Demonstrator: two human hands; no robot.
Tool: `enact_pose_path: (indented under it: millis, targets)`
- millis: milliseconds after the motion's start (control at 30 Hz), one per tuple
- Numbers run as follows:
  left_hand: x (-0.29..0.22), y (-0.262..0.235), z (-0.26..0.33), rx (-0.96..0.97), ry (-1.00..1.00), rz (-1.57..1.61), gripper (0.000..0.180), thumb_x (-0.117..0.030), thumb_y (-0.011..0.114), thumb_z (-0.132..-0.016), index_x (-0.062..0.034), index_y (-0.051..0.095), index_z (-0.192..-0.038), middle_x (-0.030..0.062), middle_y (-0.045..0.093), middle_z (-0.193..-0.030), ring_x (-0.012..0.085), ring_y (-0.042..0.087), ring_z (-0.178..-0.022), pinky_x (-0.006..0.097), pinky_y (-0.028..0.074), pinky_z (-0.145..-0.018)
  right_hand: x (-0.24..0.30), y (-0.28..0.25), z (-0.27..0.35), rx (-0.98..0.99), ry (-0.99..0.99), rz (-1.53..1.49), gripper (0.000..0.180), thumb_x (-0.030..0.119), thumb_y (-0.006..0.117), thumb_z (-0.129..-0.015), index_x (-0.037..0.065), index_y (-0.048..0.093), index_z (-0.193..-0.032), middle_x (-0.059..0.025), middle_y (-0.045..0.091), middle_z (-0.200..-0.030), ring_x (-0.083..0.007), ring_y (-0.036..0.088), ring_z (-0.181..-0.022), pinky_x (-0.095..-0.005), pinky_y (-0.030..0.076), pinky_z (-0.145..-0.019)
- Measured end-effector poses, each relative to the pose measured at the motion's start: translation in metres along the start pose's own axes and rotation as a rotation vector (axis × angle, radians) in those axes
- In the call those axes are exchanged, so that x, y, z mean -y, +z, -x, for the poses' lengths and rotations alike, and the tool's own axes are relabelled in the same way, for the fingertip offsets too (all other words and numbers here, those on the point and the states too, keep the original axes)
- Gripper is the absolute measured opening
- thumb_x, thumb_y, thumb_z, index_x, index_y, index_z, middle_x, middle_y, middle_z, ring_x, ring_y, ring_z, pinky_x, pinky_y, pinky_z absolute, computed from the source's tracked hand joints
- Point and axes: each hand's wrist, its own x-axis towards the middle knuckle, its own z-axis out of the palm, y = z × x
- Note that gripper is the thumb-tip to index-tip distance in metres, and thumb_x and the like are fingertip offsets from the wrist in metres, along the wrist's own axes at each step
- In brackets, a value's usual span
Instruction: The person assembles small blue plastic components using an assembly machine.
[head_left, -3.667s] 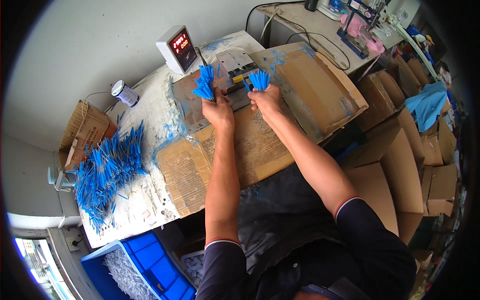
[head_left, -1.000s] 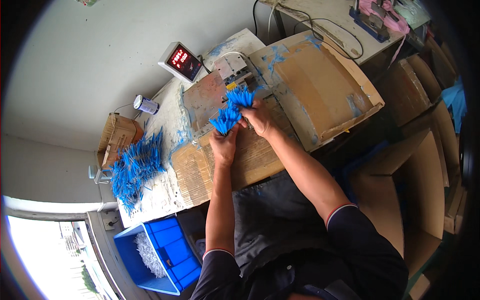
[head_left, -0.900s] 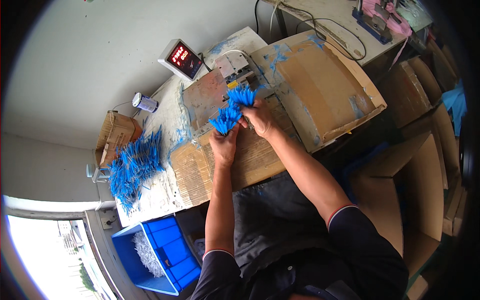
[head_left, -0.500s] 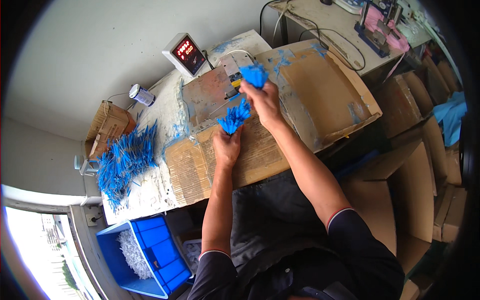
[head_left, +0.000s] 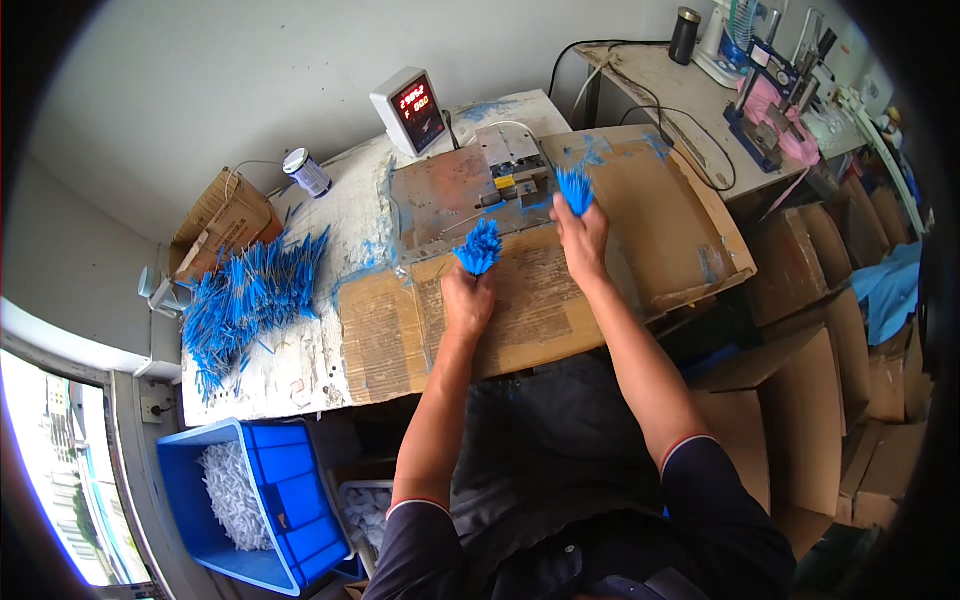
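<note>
My left hand [head_left: 468, 300] is closed round the lower part of a bundle of thin blue strips [head_left: 480, 245], whose tips stick up in a tuft above the fist. To its right, my right hand [head_left: 583, 240] grips a second bundle of blue strips [head_left: 575, 188], fanned out at the top. Both bundles are held over the cardboard sheet [head_left: 400, 330] at the table's near side. Just beyond them lies a metal plate [head_left: 430, 205] carrying a small fixture [head_left: 510, 185]. A heap of similar blue strips [head_left: 255, 300] with thin stems spreads across the table at the left.
A display box [head_left: 408, 110] with red digits stands at the back, a can [head_left: 307, 173] and a carton [head_left: 225, 222] to its left. An open cardboard tray [head_left: 745, 260] lies right. Below left is a blue bin [head_left: 300, 500] of white pieces; cartons [head_left: 790, 420] fill the right.
My right hand has come nearer to me and away from the metal fixture, still gripping its bundle. The left hand keeps its bundle, and the whole view has shifted a little.
</note>
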Motion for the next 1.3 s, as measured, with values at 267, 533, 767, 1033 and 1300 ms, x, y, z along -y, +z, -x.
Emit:
enact_pose_path:
  millis: [267,533,767,1033,1300]
  targets:
    - [-0.018,-0.031,-0.043,-0.267,-0.091,-0.101,0.017,-0.018,0.073,-0.088,-0.0018,0.071,-0.09,0.0116,0.072,-0.082,0.0186,0.067,-0.072,0.036,0.052,-0.069,-0.027,-0.017,-0.002,-0.071,-0.186,0.143,0.012,0.015,0.066,-0.093,0.004,0.063,-0.09,-0.0006,0.057,-0.068,-0.0082,0.053,-0.063,-0.0295,0.045,-0.058]
    - [0.004,-0.039,-0.076,-0.032,0.17,-0.735,0.021,-0.021,0.077,-0.079,-0.0039,0.071,-0.089,0.0159,0.067,-0.104,0.0397,0.065,-0.089,0.048,0.051,-0.079,-0.034,-0.018,-0.008,-0.075,-0.196,0.25,0.017,0.017,0.068,-0.09,0.002,0.062,-0.09,-0.0066,0.056,-0.064,-0.0142,0.049,-0.058,-0.0353,0.043,-0.057]
    - [0.004,-0.028,-0.083,0.061,0.153,-0.902,0.02,-0.019,0.072,-0.083,-0.0029,0.064,-0.093,0.017,0.066,-0.102,0.0405,0.065,-0.092,0.048,0.051,-0.079,-0.039,-0.021,-0.01,-0.078,-0.195,0.278,0.018,0.018,0.07,-0.089,0.002,0.063,-0.09,-0.0087,0.057,-0.066,-0.0161,0.051,-0.058,-0.0362,0.043,-0.057]
    - [-0.008,-0.026,-0.077,0.188,0.023,-0.758,0.024,-0.024,0.07,-0.087,-0.0026,0.063,-0.096,0.0233,0.068,-0.092,0.0445,0.065,-0.087,0.053,0.051,-0.076,-0.036,-0.019,-0.01,-0.08,-0.209,0.301,0.017,0.018,0.07,-0.09,0.002,0.063,-0.09,-0.007,0.056,-0.065,-0.0151,0.051,-0.06,-0.0355,0.044,-0.058]
    - [-0.001,-0.016,-0.08,0.169,0.092,-0.688,0.032,-0.03,0.07,-0.089,0.0008,0.063,-0.094,0.0268,0.067,-0.084,0.0458,0.066,-0.084,0.052,0.05,-0.074,-0.031,-0.016,-0.008,-0.054,-0.186,0.298,0.012,0.014,0.069,-0.09,0.004,0.062,-0.088,-0.0001,0.054,-0.065,-0.0095,0.049,-0.06,-0.0316,0.043,-0.057]
